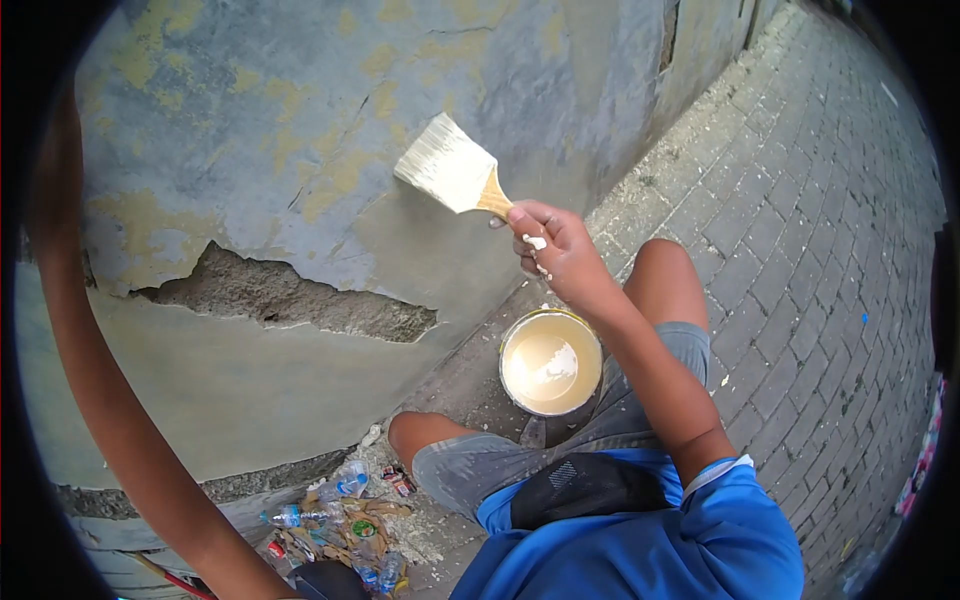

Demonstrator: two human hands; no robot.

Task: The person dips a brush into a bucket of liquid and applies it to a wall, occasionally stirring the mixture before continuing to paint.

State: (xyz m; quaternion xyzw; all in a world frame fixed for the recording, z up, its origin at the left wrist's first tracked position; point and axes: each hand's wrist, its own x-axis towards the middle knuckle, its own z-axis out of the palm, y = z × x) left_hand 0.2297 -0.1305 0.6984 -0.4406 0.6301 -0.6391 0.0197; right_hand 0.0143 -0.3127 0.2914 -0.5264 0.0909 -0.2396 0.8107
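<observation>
My right hand [560, 248], spotted with white paint, is closed around the wooden handle of a wide flat paintbrush [448, 165]. The bristles are coated white and lie close to the wall [300, 120]; whether they touch it I cannot tell. Below that hand, between my knees, stands an open paint bucket [512, 385] with some white paint at its bottom. My left arm reaches up along the left side, and my left hand [60, 150] is near the wall in the dark edge of the view. Its fingers cannot be made out.
The wall has yellowish patches, cracks and a rough broken gap [285, 295]. Plastic bottles [345, 485], dry leaves and other litter lie at the wall's foot on the lower left. Brick paving [800, 270] stretches along the right, with a lighter strip beside the wall.
</observation>
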